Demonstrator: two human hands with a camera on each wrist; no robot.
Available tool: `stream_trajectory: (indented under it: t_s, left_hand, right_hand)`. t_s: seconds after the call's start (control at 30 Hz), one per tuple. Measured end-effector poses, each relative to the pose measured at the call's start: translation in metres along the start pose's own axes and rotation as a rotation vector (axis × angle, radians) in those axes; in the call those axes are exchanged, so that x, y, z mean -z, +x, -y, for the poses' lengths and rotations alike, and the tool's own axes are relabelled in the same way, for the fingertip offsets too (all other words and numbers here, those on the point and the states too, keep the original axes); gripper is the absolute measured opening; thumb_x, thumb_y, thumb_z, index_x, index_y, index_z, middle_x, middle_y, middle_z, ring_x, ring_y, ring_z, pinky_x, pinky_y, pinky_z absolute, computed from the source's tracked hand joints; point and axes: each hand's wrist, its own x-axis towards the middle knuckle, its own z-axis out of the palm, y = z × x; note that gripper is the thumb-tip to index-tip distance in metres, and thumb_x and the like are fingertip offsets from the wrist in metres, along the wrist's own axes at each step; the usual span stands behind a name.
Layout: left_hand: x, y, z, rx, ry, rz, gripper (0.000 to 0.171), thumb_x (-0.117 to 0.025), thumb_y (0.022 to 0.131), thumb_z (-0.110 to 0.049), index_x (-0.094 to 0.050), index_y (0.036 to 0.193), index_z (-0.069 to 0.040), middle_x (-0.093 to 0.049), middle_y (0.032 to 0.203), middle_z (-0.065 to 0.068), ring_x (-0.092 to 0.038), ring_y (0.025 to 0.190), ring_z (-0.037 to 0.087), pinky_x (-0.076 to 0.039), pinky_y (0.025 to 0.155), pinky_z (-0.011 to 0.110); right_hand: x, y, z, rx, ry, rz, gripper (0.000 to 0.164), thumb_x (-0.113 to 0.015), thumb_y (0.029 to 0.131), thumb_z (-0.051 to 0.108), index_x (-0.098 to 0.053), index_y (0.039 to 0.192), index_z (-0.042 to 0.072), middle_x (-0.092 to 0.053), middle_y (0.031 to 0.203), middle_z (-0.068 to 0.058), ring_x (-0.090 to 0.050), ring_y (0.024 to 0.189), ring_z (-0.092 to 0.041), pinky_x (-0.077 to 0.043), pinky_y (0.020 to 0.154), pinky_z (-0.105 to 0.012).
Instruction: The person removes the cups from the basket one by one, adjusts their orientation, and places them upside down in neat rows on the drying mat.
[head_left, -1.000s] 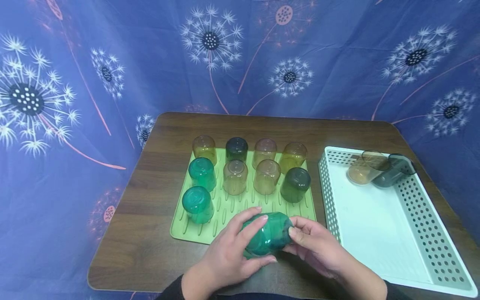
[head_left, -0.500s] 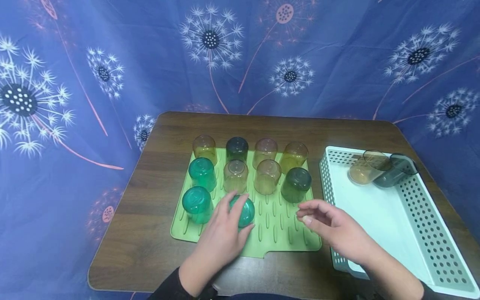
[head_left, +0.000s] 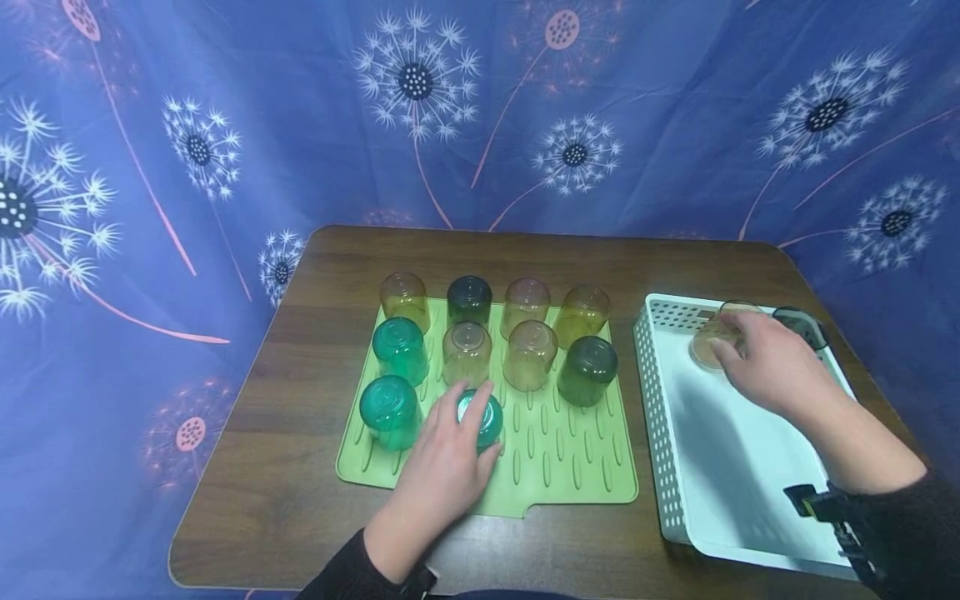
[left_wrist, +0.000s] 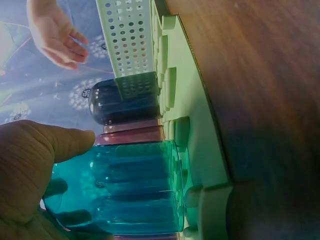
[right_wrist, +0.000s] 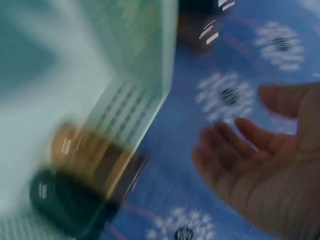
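My left hand holds a teal glass that stands upside down on the green drying mat. In the left wrist view, the thumb lies on one side of this glass, and fingers show through it from the far side. Over the white basket, my right hand is beside an amber glass, with a dark grey glass just behind. The blurred right wrist view shows the right hand with loosely bent fingers, apart from the amber and dark glasses.
Two more teal glasses, a front one and one behind it, stand inverted at the mat's left. Several amber, pinkish and dark glasses fill the mat's rear rows, including a dark one at right. A patterned blue cloth hangs behind the table.
The teal glass, earlier tilted between both hands, went upside down onto the mat with the left hand staying on it. My right hand let go and moved right over the basket.
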Motion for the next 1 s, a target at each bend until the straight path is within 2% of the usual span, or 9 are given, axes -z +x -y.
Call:
stream_trajectory:
  t_s: [0.13,0.23,0.33,0.53,0.73,0.87,1.0]
  left_hand:
    - [-0.001,-0.001,0.000,-0.017,0.030,-0.038,0.078,-0.080,0.085,-0.036,-0.043,0.151,-0.017,-0.048,0.147,0.023,-0.054,0.130,0.041,-0.048,0.108,0.056]
    - [-0.002,-0.001,0.000,-0.054,0.052,-0.072,0.077,-0.081,0.085,-0.038,-0.045,0.150,-0.016,-0.049,0.146,0.022,-0.053,0.131,0.042,-0.046,0.109,0.057]
    - [-0.001,-0.001,-0.001,-0.084,0.062,-0.108,0.077,-0.082,0.083,-0.036,-0.047,0.149,-0.015,-0.049,0.145,0.022,-0.051,0.133,0.041,-0.043,0.112,0.057]
    - [0.001,-0.002,0.000,-0.129,0.066,-0.184,0.075,-0.083,0.082,-0.036,-0.050,0.146,-0.013,-0.051,0.143,0.021,-0.050,0.134,0.040,-0.041,0.114,0.055]
    - [0.002,-0.002,-0.001,-0.168,0.056,-0.199,0.072,-0.079,0.084,-0.041,-0.052,0.144,-0.014,-0.052,0.143,0.018,-0.050,0.135,0.038,-0.037,0.116,0.059]
    - [0.003,-0.002,-0.002,-0.189,0.037,-0.223,0.069,-0.078,0.084,-0.041,-0.053,0.143,-0.014,-0.054,0.141,0.018,-0.052,0.133,0.038,-0.035,0.115,0.062]
    - [0.003,-0.003,-0.002,-0.209,0.021,-0.248,0.068,-0.078,0.084,-0.040,-0.054,0.142,-0.013,-0.055,0.139,0.018,-0.054,0.130,0.038,-0.037,0.114,0.063]
  right_hand:
    - [-0.010,0.030,-0.024,-0.008,-0.146,-0.040,0.053,-0.050,0.100,0.011,-0.037,0.140,-0.021,-0.036,0.137,-0.047,-0.040,0.122,-0.064,-0.041,0.092,-0.074]
    - [-0.019,0.041,-0.040,-0.052,-0.188,0.008,0.054,-0.051,0.098,0.012,-0.038,0.137,-0.023,-0.036,0.135,-0.048,-0.040,0.122,-0.065,-0.040,0.096,-0.075]
    - [-0.025,0.046,-0.052,-0.064,-0.219,0.042,0.053,-0.054,0.098,0.014,-0.042,0.134,-0.023,-0.044,0.130,-0.047,-0.046,0.117,-0.064,-0.042,0.096,-0.074]
    - [-0.025,0.045,-0.057,-0.040,-0.239,0.038,0.036,-0.055,0.098,0.013,-0.056,0.121,-0.015,-0.061,0.113,-0.038,-0.059,0.101,-0.058,-0.049,0.077,-0.067]
    - [-0.019,0.033,-0.057,-0.010,-0.197,0.009,0.034,-0.054,0.097,0.012,-0.057,0.117,-0.015,-0.064,0.098,-0.034,-0.063,0.084,-0.048,-0.049,0.064,-0.057]
    - [-0.012,0.025,-0.056,-0.014,-0.178,-0.014,0.027,-0.054,0.097,0.013,-0.059,0.105,-0.012,-0.064,0.085,-0.025,-0.060,0.072,-0.036,-0.046,0.057,-0.048]
    - [-0.001,0.016,-0.052,-0.032,-0.158,-0.045,0.027,-0.053,0.099,0.015,-0.058,0.106,-0.011,-0.064,0.086,-0.025,-0.060,0.070,-0.034,-0.044,0.052,-0.042]
